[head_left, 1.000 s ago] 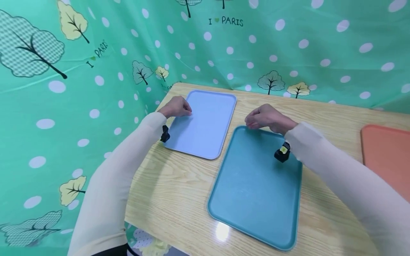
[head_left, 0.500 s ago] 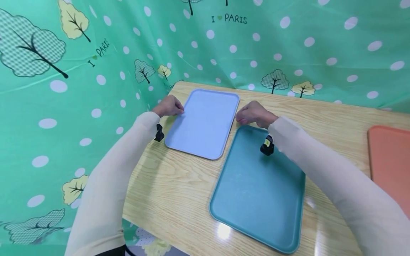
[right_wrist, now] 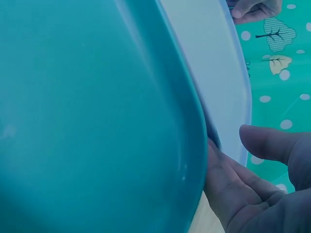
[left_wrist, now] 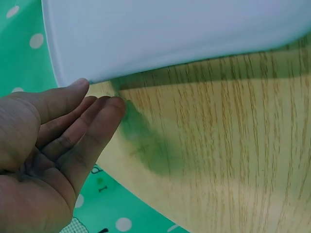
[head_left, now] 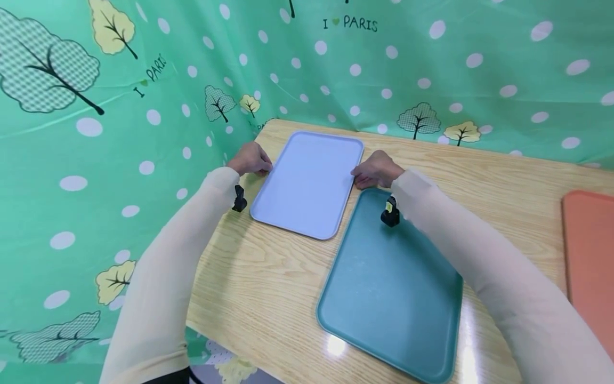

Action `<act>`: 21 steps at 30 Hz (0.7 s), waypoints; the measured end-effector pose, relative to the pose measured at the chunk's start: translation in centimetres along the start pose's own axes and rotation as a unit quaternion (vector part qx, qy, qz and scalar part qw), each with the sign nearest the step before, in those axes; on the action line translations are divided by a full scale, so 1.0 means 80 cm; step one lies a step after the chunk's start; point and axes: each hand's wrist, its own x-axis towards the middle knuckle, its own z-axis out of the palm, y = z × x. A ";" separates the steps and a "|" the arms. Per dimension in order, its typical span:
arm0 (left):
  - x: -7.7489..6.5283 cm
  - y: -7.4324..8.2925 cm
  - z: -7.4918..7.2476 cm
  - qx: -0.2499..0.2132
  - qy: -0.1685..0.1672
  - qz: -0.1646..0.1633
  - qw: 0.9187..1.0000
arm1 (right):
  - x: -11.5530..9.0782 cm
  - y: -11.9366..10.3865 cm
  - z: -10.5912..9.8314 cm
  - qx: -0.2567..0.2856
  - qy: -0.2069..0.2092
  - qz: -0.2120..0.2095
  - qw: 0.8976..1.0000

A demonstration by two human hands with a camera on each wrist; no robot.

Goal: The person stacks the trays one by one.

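Note:
A pale blue-lavender tray (head_left: pixel 309 184) lies flat on the wooden table. My left hand (head_left: pixel 251 159) is at its left edge; in the left wrist view the thumb (left_wrist: pixel 77 90) meets the rim, while the loosely bent fingers stay just outside and below it. At the tray's right edge is my right hand (head_left: pixel 376 169). The right wrist view has its fingertips (right_wrist: pixel 214 155) in the narrow gap between the blue tray and a teal tray (right_wrist: pixel 97 121), with the thumb (right_wrist: pixel 262 141) raised above the blue rim. Neither hand grips the tray.
The teal tray lies nearer and to the right, under my right forearm. A coral-red tray (head_left: pixel 592 256) stands at the far right of the wooden table (head_left: pixel 259 272). Green patterned cloth (head_left: pixel 158 133) hangs behind and at the left.
My right hand has moved left from above the teal tray's far edge to the blue tray's right side. My left hand has shifted slightly outward to the left rim.

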 end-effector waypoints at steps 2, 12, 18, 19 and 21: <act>0.000 0.000 0.000 -0.004 -0.002 -0.007 1.000 | 0.003 0.000 0.001 0.007 -0.003 0.005 1.000; 0.009 -0.003 0.002 -0.027 -0.026 -0.026 0.999 | 0.012 0.002 0.001 0.044 -0.028 0.024 0.998; 0.011 -0.004 0.006 -0.030 -0.029 -0.024 0.999 | 0.018 0.005 0.002 0.045 -0.025 0.033 0.998; 0.012 -0.004 0.007 -0.028 -0.028 -0.023 0.999 | 0.018 0.006 0.002 0.045 -0.025 0.035 0.998; 0.012 -0.005 0.008 -0.032 -0.027 -0.023 0.999 | 0.019 0.007 0.003 0.049 -0.026 0.038 0.998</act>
